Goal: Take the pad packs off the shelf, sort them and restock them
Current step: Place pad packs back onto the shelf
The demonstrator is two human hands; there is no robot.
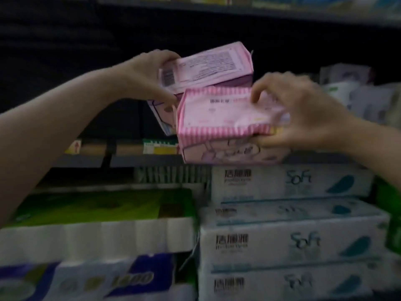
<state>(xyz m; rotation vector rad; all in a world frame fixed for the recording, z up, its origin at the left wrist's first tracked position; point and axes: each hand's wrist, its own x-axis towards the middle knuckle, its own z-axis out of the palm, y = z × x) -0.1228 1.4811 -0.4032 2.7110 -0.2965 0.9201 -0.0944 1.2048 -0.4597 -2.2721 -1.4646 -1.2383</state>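
A person holds two pink pad packs in front of a dark shelf (121, 158), one in each hand. The left hand (149, 77) grips the upper pack (208, 66) by its end, thumb underneath, its barcode side turned up, probably so the label can be read for sorting. The right hand (299, 111) pinches the striped pack (221, 124) from above and below and holds it level, just over a stack of white tissue packs (290, 235). The two pink packs overlap and appear to touch, though motion blur leaves that uncertain. More white packs (355, 98) sit farther along the shelf, at right. Rolls of toilet paper (97, 237) lie below left.
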